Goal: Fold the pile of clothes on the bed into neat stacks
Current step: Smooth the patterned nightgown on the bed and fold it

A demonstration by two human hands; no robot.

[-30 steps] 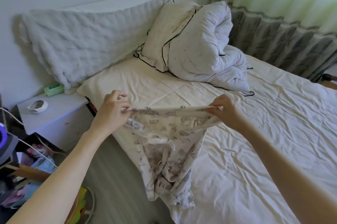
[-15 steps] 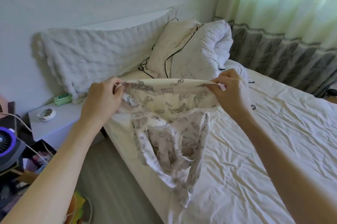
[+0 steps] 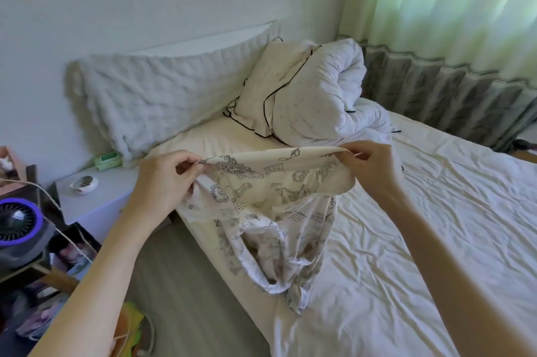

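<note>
Clearly the step in hand is opening out one printed garment (image 3: 270, 211) before folding it. It hangs in the centre of the frame, held up over the near edge of the bed (image 3: 436, 240). The left hand (image 3: 162, 182) pinches the top hem at centre left, thumb and fingers closed on the cloth; the right hand (image 3: 369, 167) pinches the same hem right of centre, clamped on it likewise. Between the two hands the hem runs nearly level across the frame, rising slightly toward the right.

Below that edge the cloth drops toward the lower centre of the frame, so the long axis of the garment appears to run from top to bottom, with the held hem uppermost. The lower part is bunched and twisted, its tip touching the sheet near the bed edge; which end is the neck or waist cannot be told.

To do this step well, the person would likely draw the hands further apart until the hem is taut, give a light shake so the twisted lower part falls straight, then lay the piece flat on the open sheet at the right of the frame, clear of the rolled duvet (image 3: 325, 95) in the upper centre. A loose pinch risks one corner slipping. No folded stack shows anywhere yet, so the task seems at an early stage.
</note>
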